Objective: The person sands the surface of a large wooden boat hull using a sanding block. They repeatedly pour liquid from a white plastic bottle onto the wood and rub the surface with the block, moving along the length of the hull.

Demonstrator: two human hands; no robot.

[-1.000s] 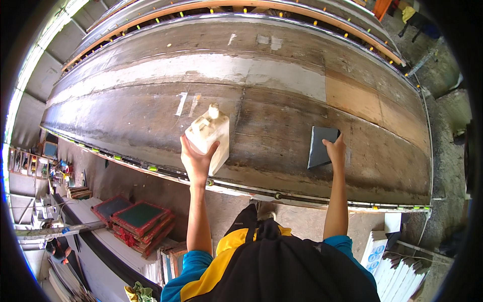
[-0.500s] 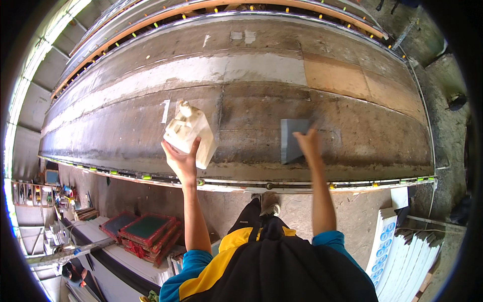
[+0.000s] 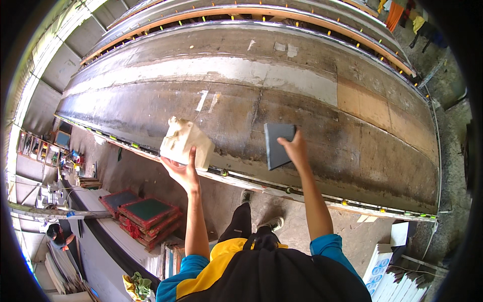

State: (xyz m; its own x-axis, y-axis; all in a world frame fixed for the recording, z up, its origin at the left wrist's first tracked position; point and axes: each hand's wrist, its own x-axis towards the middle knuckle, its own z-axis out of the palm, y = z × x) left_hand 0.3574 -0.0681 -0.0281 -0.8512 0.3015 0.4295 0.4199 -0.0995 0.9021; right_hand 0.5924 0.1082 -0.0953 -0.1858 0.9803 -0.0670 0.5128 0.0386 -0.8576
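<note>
L grip (image 3: 182,174) holds whitish jug (image 3: 187,143) at near edge of long brown table (image 3: 312,121), L of ctr. R grip (image 3: 298,150) has dk grey slab (image 3: 277,146) nr same edge, approx mid. Pale strip (image 3: 221,69) runs lengthwise; tan panel (image 3: 359,100) toward R end. Red-edged boards (image 3: 147,208) stacked off near edge, L side.

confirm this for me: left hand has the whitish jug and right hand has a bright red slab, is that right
Not quite: the slab in the right hand is dark grey, not bright red, as the head view shows. The left hand does have the whitish jug.
</note>
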